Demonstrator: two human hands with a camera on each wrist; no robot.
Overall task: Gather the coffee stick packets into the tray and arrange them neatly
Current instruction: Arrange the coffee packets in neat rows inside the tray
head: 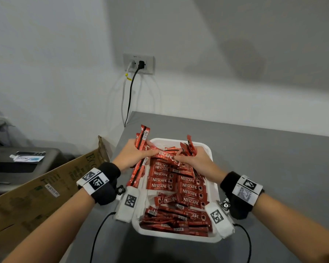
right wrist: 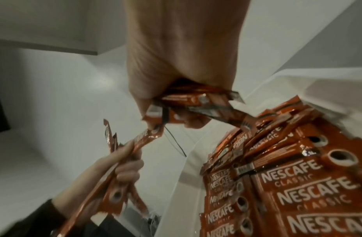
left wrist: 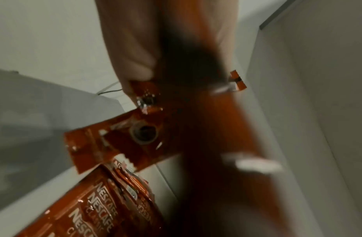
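A white tray (head: 215, 238) on the grey table holds many red coffee stick packets (head: 190, 192), some in neat rows, others in a loose pile at the near end. My left hand (head: 135, 154) grips a bundle of packets (head: 141, 149) standing on end over the tray's far left corner. My right hand (head: 194, 160) holds a bunch of packets (head: 188, 147) over the tray's far end. One packet (head: 165, 155) spans between both hands. In the right wrist view my right hand (right wrist: 176, 109) pinches packets (right wrist: 196, 102), and my left hand (right wrist: 123, 165) grips its bundle (right wrist: 107, 184).
An open cardboard box (head: 46, 188) leans at the table's left edge. Beyond it stands a dark bin (head: 17, 166) with a small pouch on top. Two cables hang from a wall socket (head: 139, 63) behind the table. Bare grey tabletop (head: 273, 158) lies to the right.
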